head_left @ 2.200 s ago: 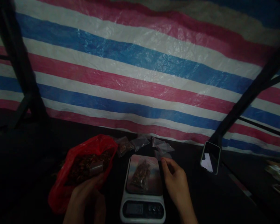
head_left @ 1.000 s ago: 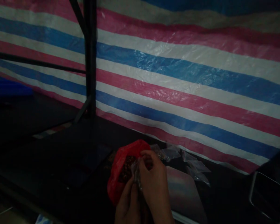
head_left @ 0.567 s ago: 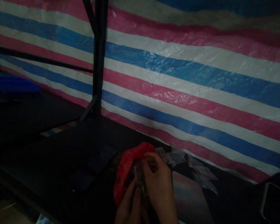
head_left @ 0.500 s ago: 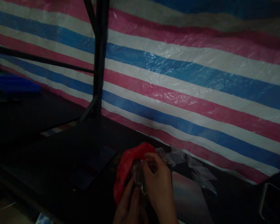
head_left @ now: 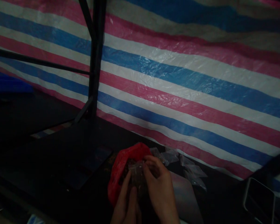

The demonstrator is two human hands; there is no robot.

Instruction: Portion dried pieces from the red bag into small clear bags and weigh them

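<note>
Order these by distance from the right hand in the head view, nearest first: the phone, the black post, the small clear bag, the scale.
1. Small clear bag: held in the right hand.
2. Scale: just right of the hand, beside it.
3. Phone: far right, near the frame edge.
4. Black post: upper left, by the striped tarp.

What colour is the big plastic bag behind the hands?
Red. The bag shows best in the head view, just behind both hands.

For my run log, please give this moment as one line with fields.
left hand: holds small clear bag | right hand: pinches the bag's top | red plastic bag: behind | scale: beside right hand
</note>
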